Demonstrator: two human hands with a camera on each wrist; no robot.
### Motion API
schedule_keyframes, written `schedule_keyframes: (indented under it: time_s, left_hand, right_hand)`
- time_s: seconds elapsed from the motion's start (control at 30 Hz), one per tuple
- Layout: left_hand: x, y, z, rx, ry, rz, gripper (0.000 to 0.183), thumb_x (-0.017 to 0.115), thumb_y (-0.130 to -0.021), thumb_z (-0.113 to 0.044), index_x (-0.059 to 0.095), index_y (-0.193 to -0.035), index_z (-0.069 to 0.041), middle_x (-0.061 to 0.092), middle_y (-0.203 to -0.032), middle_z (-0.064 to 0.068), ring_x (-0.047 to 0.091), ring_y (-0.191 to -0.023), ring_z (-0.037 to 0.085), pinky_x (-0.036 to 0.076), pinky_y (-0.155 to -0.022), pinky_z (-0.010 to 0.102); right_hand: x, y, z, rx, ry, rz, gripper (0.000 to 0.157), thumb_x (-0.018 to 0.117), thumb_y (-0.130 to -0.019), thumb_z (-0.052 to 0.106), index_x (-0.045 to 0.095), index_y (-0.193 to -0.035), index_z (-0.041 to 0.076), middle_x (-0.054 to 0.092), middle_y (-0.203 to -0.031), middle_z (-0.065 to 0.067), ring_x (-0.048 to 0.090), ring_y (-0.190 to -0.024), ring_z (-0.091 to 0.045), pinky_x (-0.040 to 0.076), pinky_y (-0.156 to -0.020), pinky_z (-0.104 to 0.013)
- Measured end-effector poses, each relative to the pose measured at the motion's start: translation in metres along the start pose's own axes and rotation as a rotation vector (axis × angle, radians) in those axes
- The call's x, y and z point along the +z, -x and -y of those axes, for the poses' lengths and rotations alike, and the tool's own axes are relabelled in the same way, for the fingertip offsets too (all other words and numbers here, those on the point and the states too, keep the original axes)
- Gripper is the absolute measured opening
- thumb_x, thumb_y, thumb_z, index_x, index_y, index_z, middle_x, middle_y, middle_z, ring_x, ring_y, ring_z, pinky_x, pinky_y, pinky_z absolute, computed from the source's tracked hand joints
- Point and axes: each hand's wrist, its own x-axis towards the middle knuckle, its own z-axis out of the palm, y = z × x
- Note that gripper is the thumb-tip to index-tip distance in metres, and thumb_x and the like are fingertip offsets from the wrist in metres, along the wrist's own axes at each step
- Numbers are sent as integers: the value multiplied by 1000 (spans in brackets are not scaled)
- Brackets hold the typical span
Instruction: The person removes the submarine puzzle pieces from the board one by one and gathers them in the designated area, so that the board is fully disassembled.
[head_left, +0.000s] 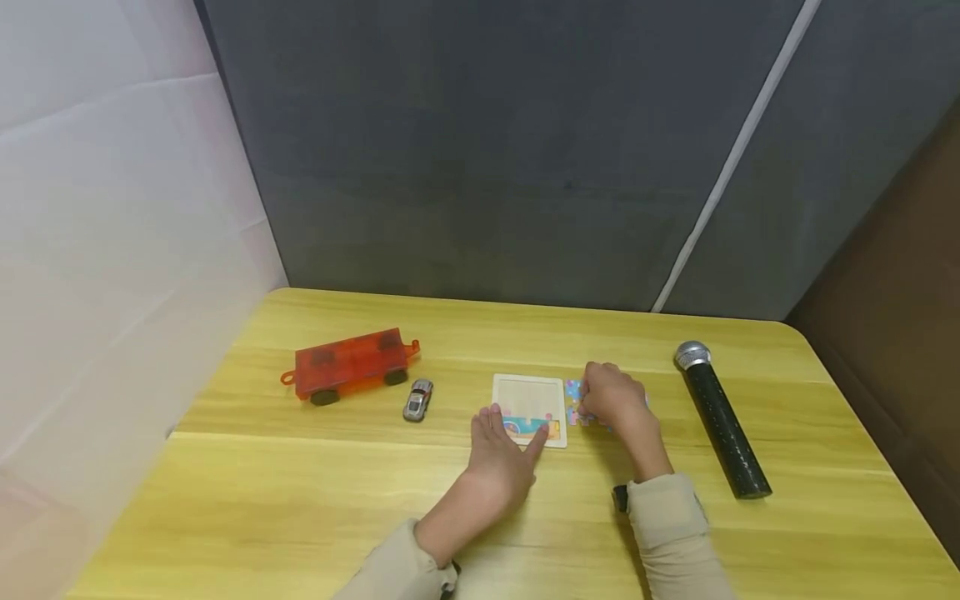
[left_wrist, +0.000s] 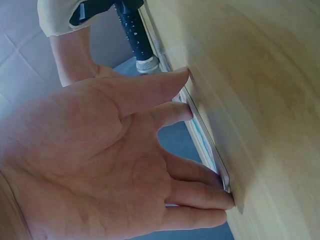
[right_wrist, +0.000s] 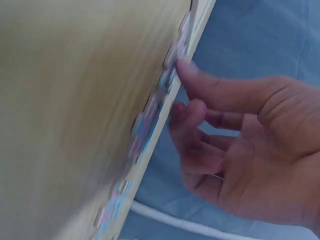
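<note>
The left hand (head_left: pixel 501 465) lies across the near-left part of a square puzzle tray (head_left: pixel 528 380), its fingers straight and spread wide. In the left wrist view, its fingertips reach the tray's edge, close to the tabletop (head_left: pixel 300 487). Colourful puzzle pieces (head_left: pixel 531 426) fill a strip along the tray's near side, teal and orange among them; the far part shows bare, pale wood.

The right hand (head_left: pixel 613 397) is just right of the tray, over a patch of loose pieces (head_left: pixel 573 390) in blue, pink and yellow. Its fingers are bent, with the thumb tip at the pieces in the right wrist view and the forefinger curled near it — whether a piece is pinched between them, I cannot tell. More pieces lie along the tabletop there, blurred together.

Left of the tray stands a small silver toy car (head_left: pixel 417 400), and farther left a see-through red toy wagon (head_left: pixel 351 365) with black wheels. A black microphone (head_left: pixel 726 429) lies slantwise on the right, well apart from the tray, its silver head pointing away from the person. Both arms wear beige sleeves (head_left: pixel 667 510). Behind the tabletop rises a dark grey backdrop (head_left: pixel 487 150) — a white strip (head_left: pixel 735 158) runs down it at a slant.
</note>
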Motion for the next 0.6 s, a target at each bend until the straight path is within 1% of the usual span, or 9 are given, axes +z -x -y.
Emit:
schedule_keyframes:
  time_s: [0.03, 0.1, 0.2, 0.23, 0.27, 0.4, 0.43, 0.5, 0.6]
  left_hand:
    - [1, 0, 1, -5, 5, 5, 69, 51, -111, -61, 26, -174, -46, 49, -163, 30, 47, -156, 44, 41, -128, 51]
    - [1, 1, 3, -13, 20, 9, 69, 52, -111, -60, 27, -174, -47, 48, -164, 31, 47, -156, 45, 40, -129, 52]
    - [-1, 3, 5, -8, 37, 18, 70, 54, -111, -60, 26, -174, -47, 48, -164, 31, 47, -156, 44, 40, -129, 52]
    - [-2, 3, 6, -6, 41, 20, 70, 54, -111, -60, 26, -174, -47, 48, -164, 31, 47, -156, 44, 41, -129, 52]
    - [-2, 3, 7, 1, 43, 21, 70, 54, -111, -59, 26, -174, -47, 48, -164, 31, 47, -156, 43, 41, -128, 51]
    - [-2, 3, 12, 30, 126, 26, 66, 54, -112, -56, 32, -173, -42, 46, -166, 32, 45, -157, 45, 42, -128, 52]
    - [2, 2, 13, 40, 154, 22, 65, 54, -113, -54, 35, -173, -39, 45, -166, 32, 44, -158, 46, 42, -127, 54]
    - [7, 4, 14, 53, 220, 5, 64, 56, -113, -50, 41, -171, -30, 42, -169, 30, 40, -160, 46, 41, -127, 55]
    - [17, 7, 12, 77, 250, -24, 67, 58, -113, -47, 43, -170, -17, 35, -177, 21, 33, -165, 38, 39, -129, 56]
  right_hand:
    - [2, 0, 3, -37, 1, -6, 15, 81, -96, 3, 67, -96, 3, 65, -93, -9, 59, -78, -22, 54, -70, -39]
    - [5, 0, 7, -155, -5, -1, 15, 82, -97, 5, 68, -100, 3, 65, -98, -9, 59, -86, -23, 56, -76, -41]
    - [12, 5, 13, -322, -18, 34, 18, 83, -97, 11, 69, -105, 4, 64, -102, -8, 58, -92, -21, 56, -81, -38]
    - [14, 8, 15, -354, -16, 45, 19, 84, -96, 11, 69, -105, 4, 64, -102, -7, 58, -92, -20, 56, -83, -38]
    - [16, 11, 17, -370, -5, 48, 19, 84, -96, 11, 69, -105, 4, 62, -101, -6, 57, -90, -19, 56, -80, -38]
    - [20, 19, 24, -331, 31, 42, 20, 83, -96, 5, 64, -98, 8, 56, -98, -4, 52, -84, -18, 53, -75, -37]
    - [21, 19, 24, -315, 27, 47, 21, 83, -96, 3, 63, -98, 8, 55, -98, -4, 52, -83, -18, 53, -74, -37]
    - [22, 19, 24, -305, 25, 50, 22, 83, -96, 3, 62, -98, 8, 55, -98, -4, 52, -84, -18, 52, -74, -37]
    - [22, 18, 22, -303, 18, 52, 22, 83, -96, 4, 62, -99, 9, 55, -98, -4, 53, -85, -18, 53, -75, -36]
